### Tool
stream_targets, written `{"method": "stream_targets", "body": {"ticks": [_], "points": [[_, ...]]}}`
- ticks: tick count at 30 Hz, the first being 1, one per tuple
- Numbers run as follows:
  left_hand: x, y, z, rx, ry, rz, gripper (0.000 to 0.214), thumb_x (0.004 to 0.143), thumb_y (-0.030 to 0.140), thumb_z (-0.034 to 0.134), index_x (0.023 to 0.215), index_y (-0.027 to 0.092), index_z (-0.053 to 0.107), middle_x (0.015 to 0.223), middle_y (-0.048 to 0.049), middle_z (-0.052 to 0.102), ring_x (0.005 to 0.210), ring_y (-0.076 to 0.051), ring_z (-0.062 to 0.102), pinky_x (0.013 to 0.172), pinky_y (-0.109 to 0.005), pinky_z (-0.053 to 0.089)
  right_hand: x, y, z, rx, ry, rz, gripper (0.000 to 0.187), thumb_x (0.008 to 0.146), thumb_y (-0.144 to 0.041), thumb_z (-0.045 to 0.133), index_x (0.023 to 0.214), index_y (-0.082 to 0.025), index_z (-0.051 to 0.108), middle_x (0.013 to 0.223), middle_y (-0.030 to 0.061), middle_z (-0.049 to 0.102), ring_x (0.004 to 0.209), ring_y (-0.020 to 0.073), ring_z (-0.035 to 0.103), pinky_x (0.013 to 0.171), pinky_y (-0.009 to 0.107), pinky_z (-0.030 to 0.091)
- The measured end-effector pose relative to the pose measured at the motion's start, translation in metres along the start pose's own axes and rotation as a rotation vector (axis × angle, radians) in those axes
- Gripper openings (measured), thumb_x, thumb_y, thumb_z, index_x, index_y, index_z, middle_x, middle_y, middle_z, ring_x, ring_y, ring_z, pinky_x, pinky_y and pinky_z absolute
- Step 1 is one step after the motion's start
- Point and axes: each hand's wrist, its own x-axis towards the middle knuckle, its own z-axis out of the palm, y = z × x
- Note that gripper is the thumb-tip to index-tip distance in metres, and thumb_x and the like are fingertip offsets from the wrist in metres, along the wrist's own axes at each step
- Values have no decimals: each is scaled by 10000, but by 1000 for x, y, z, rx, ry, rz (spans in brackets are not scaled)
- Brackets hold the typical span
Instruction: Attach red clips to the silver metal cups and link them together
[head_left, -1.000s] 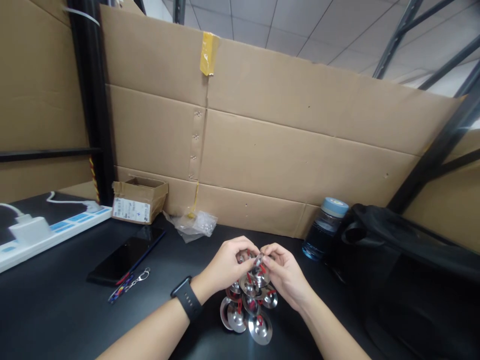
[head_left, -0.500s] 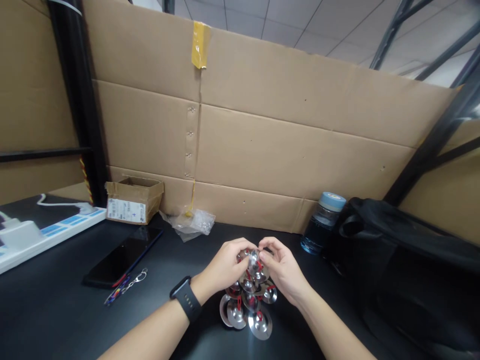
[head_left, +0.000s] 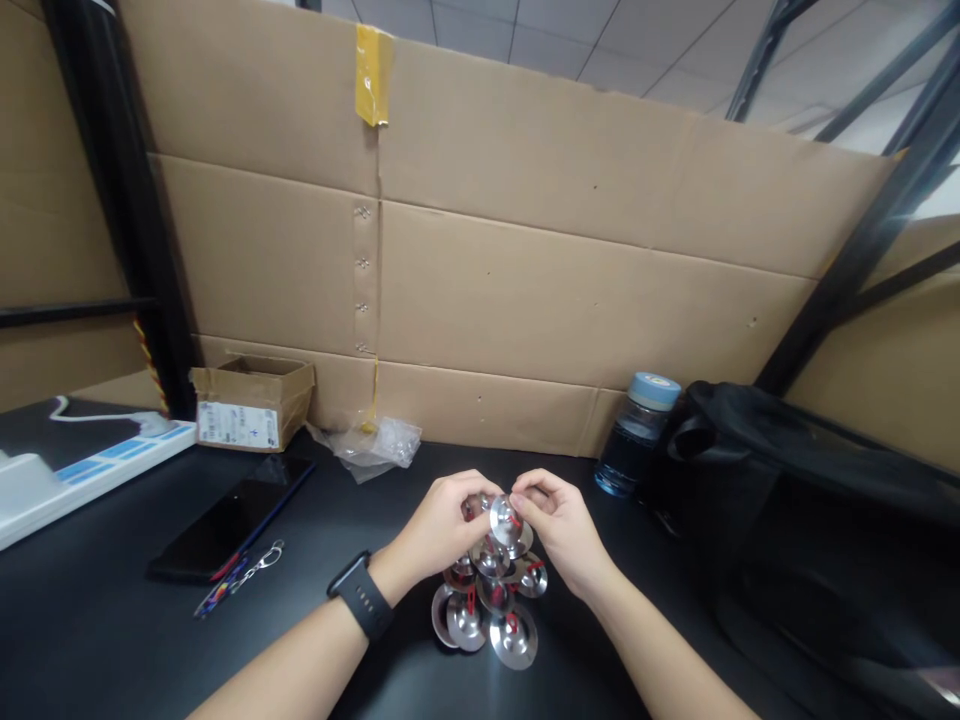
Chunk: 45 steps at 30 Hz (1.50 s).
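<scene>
Several small silver finger cymbals with red loops are heaped on the black tabletop between my hands, one finger cymbal [head_left: 514, 637] lying at the front of the pile. My left hand [head_left: 450, 520], with a dark watch on its wrist, curls around the upper left of the heap, its thumb pressed against the metal discs. The fingers of my right hand [head_left: 559, 520] are pinched at the rim of the top finger cymbal [head_left: 505, 520], which tilts toward me and shows its red loop. The left fingertips are hidden behind the discs.
On the left are a power strip [head_left: 127, 460], a black phone [head_left: 232, 520], a lanyard with a metal clasp [head_left: 259, 567] and a small carton [head_left: 240, 420]. A plastic bag [head_left: 379, 447] lies by the cardboard wall [head_left: 480, 280]. A bottle [head_left: 634, 440] and a black bag [head_left: 817, 530] stand right.
The whole view has shifted slightly, so things sit further left. The top finger cymbal has turned to face me more, with both hands still at the top of the heap.
</scene>
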Motion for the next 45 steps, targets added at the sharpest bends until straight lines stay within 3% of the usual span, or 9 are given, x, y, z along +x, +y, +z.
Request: {"method": "stream_targets", "body": {"ticks": [11, 15, 23, 29, 34, 41, 45], "points": [[-1, -2, 7, -134, -58, -108, 186, 877, 288, 652, 946, 145, 748, 816, -27, 662, 668, -123, 544, 616, -232, 419, -1, -6, 2, -104, 0, -55, 244, 770, -368, 839, 816, -188, 682, 789, 10, 632, 737, 155, 592, 671, 271, 477], [-1, -1, 9, -137, -52, -118, 117, 867, 226, 620, 899, 145, 698, 728, 0, 636, 629, -115, 531, 599, -224, 416, -1, -4, 4, -132, -27, -60, 247, 794, -394, 822, 862, -192, 698, 822, 20, 658, 770, 170, 617, 713, 288, 497], [-3, 7, 6, -125, -22, -70, 116, 908, 236, 588, 908, 167, 682, 802, -22, 726, 733, -147, 657, 692, -239, 496, -3, -5, 6, -125, -66, -10, 297, 855, -486, 755, 962, -212, 714, 889, 41, 710, 848, 200, 671, 775, 310, 529], [-2, 0, 8, -184, 20, -86, 63, 807, 171, 660, 868, 166, 674, 787, -26, 730, 729, -158, 682, 696, -248, 527, -4, -3, 2, -74, -174, -38, 371, 737, -338, 881, 1038, -226, 696, 993, 57, 707, 967, 229, 679, 846, 350, 550], [1, -3, 7, -268, 74, -99, 111, 764, 116, 634, 855, 158, 681, 797, -27, 725, 751, -156, 686, 729, -258, 543, -6, -2, 0, -19, -239, -24, 430, 753, -286, 872, 1136, -234, 686, 1060, 73, 720, 1013, 231, 689, 910, 383, 554], [2, -2, 6, -256, 59, -84, 61, 755, 107, 656, 795, 153, 664, 738, -5, 690, 686, -126, 640, 664, -226, 513, -6, 0, 0, -14, -229, 14, 433, 741, -286, 881, 1118, -230, 677, 1100, 69, 710, 976, 220, 699, 854, 363, 580], [2, -2, 6, -158, 54, -78, 113, 806, 140, 650, 894, 171, 714, 810, -21, 745, 754, -155, 698, 729, -249, 544, -4, 1, -2, -110, -183, -27, 426, 739, -290, 873, 1108, -226, 669, 1076, 62, 703, 925, 201, 689, 765, 312, 571]]}}
